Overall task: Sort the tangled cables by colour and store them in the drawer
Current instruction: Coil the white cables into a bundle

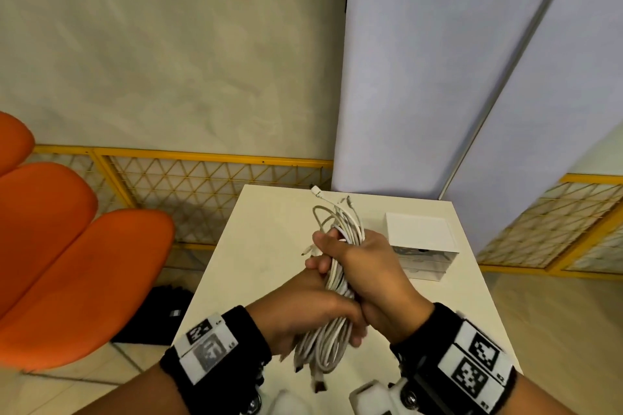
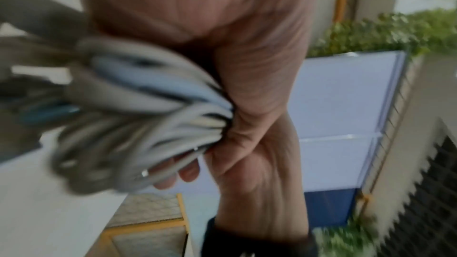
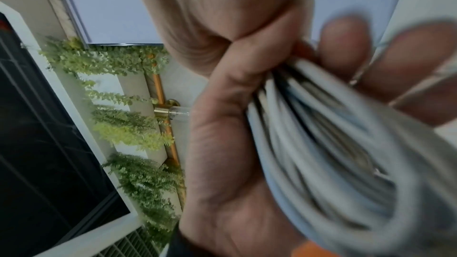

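A bundle of white cables (image 1: 337, 283) is held up over the white table (image 1: 256, 246). My right hand (image 1: 364, 266) grips the upper part of the bundle, with looped ends and plugs sticking out above it. My left hand (image 1: 313, 313) is curled round the lower part, where loops and connectors hang down. In the left wrist view the white cables (image 2: 148, 116) fan out, blurred, from the closed fist. In the right wrist view the white cables (image 3: 321, 144) run through my palm under the curled fingers (image 3: 346, 46). A small white drawer unit (image 1: 421, 242) stands on the table, right of my hands.
Orange chairs (image 1: 67, 246) stand to the left of the table. A black object (image 1: 158, 317) lies on the floor beside the table. A yellow mesh fence (image 1: 202, 185) runs along the wall behind, and pale blue panels (image 1: 438, 77) rise at the back right.
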A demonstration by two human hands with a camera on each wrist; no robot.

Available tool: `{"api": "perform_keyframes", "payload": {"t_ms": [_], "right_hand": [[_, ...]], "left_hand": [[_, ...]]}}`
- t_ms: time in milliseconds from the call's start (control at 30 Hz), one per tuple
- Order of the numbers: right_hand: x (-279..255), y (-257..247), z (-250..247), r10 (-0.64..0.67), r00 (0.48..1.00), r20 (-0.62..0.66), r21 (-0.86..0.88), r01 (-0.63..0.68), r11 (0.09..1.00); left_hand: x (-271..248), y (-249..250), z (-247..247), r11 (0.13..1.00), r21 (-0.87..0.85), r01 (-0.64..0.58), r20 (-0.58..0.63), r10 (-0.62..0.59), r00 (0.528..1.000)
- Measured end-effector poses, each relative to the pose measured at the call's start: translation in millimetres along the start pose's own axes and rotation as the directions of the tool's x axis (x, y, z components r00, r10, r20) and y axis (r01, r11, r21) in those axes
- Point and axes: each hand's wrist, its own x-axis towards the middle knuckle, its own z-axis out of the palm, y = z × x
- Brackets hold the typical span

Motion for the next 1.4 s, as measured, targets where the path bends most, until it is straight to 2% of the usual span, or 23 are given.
{"api": "perform_keyframes", "payload": {"t_ms": [133,200,300,367,467,567,633,733,767,833,967,1067,1133,1167,1200,1300,1400], "right_hand": [[1,-2,-3,-0.101,0.994,0.04,-0.107,0.105,0.989],[2,-4,-7,-0.075,0.994,0.075,-0.148,0.085,0.985],[7,-9,-18,0.022,0.99,0.14,-0.174,0.003,0.985],[10,-18,-30,0.03,0.988,0.149,-0.33,0.021,0.944],[11,-40,-48,-0.092,0.995,0.028,-0.577,0.091,0.811],[11,-46,-66,-0.36,0.933,0.001,-0.708,0.255,0.658],[7,-43,-70,-0.455,0.884,0.111,-0.757,0.372,0.538],[5,-36,-70,-0.519,0.778,0.353,-0.817,0.527,0.234],[6,-36,-69,-0.538,0.736,0.411,-0.805,0.57,0.164],[6,-36,-67,-0.551,0.677,0.488,-0.776,0.626,0.082],[8,-38,-66,-0.57,0.593,0.569,-0.735,0.677,-0.03],[6,-41,-63,-0.545,0.583,0.602,-0.726,0.684,-0.071],[4,-43,-61,-0.522,0.608,0.599,-0.757,0.642,-0.12],[2,-44,-59,-0.506,0.644,0.573,-0.777,0.624,-0.085],[1,-45,-58,-0.484,0.69,0.539,-0.789,0.615,-0.003],[-2,-47,-53,-0.372,0.825,0.425,-0.762,0.548,0.345],[-2,-51,-49,-0.267,0.898,0.349,-0.673,0.438,0.596]], "left_hand": [[0,6,-7,0.993,-0.115,0.001,0.015,0.001,1.0],[0,8,-7,0.985,-0.17,0.002,0.006,-0.001,1.0],[1,11,-8,0.988,-0.156,-0.021,-0.037,0.016,0.999],[0,13,-14,0.987,-0.159,-0.037,-0.041,0.031,0.999],[-3,13,-28,0.966,-0.257,-0.033,-0.011,0.031,0.999],[-4,11,-36,0.924,-0.382,-0.016,0.082,0.052,0.995],[-4,10,-37,0.903,-0.429,-0.01,0.124,0.071,0.99],[-3,10,-35,0.897,-0.441,-0.017,0.142,0.089,0.986],[-3,10,-34,0.898,-0.439,-0.024,0.14,0.095,0.986],[-4,10,-34,0.902,-0.429,-0.039,0.13,0.104,0.986],[-6,8,-34,0.914,-0.403,-0.052,0.082,0.093,0.992],[-6,7,-35,0.915,-0.398,-0.061,0.032,0.081,0.996],[-6,7,-35,0.917,-0.392,-0.069,-0.012,0.07,0.997],[-5,7,-35,0.919,-0.387,-0.073,-0.032,0.066,0.997],[-5,6,-35,0.923,-0.377,-0.079,-0.046,0.066,0.997],[-3,4,-30,0.934,-0.342,-0.105,-0.07,0.086,0.994],[-1,3,-23,0.93,-0.341,-0.139,-0.088,0.116,0.989]]}}
